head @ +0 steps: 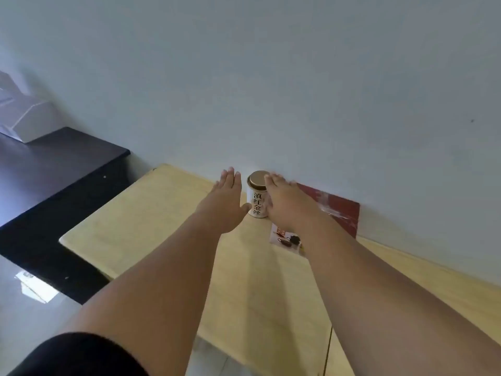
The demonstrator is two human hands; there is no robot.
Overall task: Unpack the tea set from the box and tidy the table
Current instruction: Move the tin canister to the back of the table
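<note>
A white tea tin (257,202) with a gold lid and black characters stands upright on the light wooden table (151,226), close to the wall. My left hand (226,202) is flat with its fingers stretched out just left of the tin, thumb near the tin's base. My right hand (284,204) lies against the tin's right side, fingers straight and reaching past the lid rim. Neither hand is closed around the tin. A red flat box (341,213) leans at the wall behind my right wrist. A printed leaflet (284,238) with teapot pictures lies partly under my right forearm.
The wall runs right behind the tin. A dark table (54,175) adjoins the wooden one on the left and carries a white box (27,120). Grey floor (32,308) shows at the lower left.
</note>
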